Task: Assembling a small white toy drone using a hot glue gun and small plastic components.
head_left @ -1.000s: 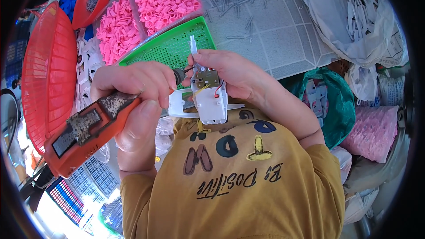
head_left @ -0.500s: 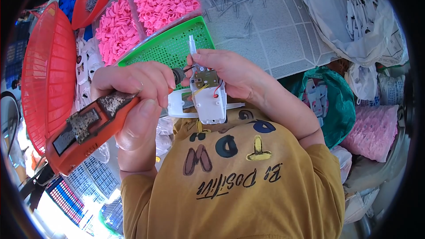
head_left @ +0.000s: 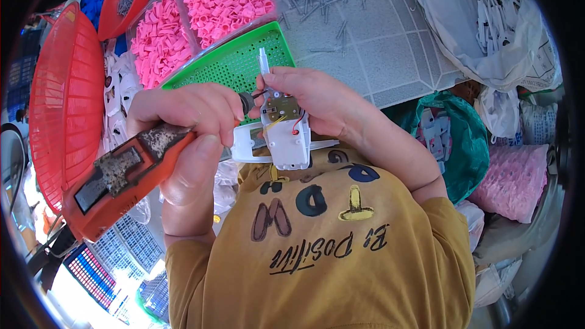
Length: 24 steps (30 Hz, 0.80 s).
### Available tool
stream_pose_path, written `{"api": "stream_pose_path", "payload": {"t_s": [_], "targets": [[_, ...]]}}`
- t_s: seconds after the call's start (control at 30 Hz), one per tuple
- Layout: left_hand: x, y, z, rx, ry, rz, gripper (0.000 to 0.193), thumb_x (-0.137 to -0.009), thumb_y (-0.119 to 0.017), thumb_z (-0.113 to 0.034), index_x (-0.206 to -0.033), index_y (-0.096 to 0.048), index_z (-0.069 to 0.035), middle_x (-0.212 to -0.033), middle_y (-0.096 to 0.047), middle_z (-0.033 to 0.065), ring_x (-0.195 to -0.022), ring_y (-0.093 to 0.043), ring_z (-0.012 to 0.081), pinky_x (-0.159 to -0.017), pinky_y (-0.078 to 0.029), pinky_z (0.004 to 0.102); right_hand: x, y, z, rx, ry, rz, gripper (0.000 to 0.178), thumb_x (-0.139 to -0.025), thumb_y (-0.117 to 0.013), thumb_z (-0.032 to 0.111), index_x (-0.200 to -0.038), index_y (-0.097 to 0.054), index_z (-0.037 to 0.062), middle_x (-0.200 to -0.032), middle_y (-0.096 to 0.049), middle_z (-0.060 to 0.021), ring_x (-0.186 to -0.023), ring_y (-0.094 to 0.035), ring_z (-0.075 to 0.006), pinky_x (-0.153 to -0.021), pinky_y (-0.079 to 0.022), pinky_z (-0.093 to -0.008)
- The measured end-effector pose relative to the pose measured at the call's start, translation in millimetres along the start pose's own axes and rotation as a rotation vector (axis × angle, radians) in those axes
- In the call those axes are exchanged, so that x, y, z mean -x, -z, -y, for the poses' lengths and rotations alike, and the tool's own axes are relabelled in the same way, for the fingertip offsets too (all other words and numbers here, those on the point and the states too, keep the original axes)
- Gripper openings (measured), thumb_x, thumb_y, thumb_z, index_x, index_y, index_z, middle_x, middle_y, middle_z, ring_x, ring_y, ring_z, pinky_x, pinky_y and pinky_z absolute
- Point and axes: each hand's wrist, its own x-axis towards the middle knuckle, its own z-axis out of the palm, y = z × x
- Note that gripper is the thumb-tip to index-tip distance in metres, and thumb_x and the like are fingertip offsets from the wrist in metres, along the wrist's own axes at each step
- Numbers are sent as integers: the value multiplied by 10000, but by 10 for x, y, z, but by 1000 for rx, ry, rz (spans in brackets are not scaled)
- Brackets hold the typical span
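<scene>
My left hand (head_left: 189,128) grips a worn orange power screwdriver (head_left: 119,180), its dark tip pointing right at a small circuit board. My right hand (head_left: 317,100) holds a white plastic housing (head_left: 286,143) with that circuit board (head_left: 279,108) and red and yellow wires on it, close above my mustard-yellow shirt. A white flat plastic part (head_left: 250,145) lies under the housing. The screwdriver tip meets the board between my two hands.
A green perforated tray (head_left: 234,64) lies behind my hands. Pink plastic pieces (head_left: 201,6) fill clear trays at the back. A red basket (head_left: 64,97) stands at the left. Bags of white parts (head_left: 487,18), a teal bag (head_left: 463,140) and a pink bag (head_left: 515,180) sit at the right.
</scene>
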Motion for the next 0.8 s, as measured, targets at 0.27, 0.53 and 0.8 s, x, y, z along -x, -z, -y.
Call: {"api": "stream_pose_path", "payload": {"t_s": [0.27,0.53,0.8], "targets": [[-36,-60,-35,-21,56,19,285,-800,-589,-28,-1067,-494,-62,-649,-477,30,-567,-496,178,-629,-418,381,6,-36,-49,45,34,-32,181,-1022,-485,198,-1068,-551,36,-938,-584,-76,-864,-626,-199,-705,-548,-333],[-66,-70,-98,37,193,-16,266,-849,-704,-83,-971,-468,-62,-719,-546,62,-663,-527,181,-739,-487,409,15,-64,-32,59,26,-53,168,-1020,-478,187,-1064,-544,38,-929,-550,-56,-847,-595,-183,-685,-557,-349],[-96,-84,13,38,193,-81,242,-793,-613,-54,-988,-469,-62,-644,-487,46,-561,-495,181,-650,-434,389,-6,-63,-45,95,50,-51,178,-1024,-472,196,-1072,-542,40,-922,-546,-54,-835,-593,-180,-676,-553,-339]]}}
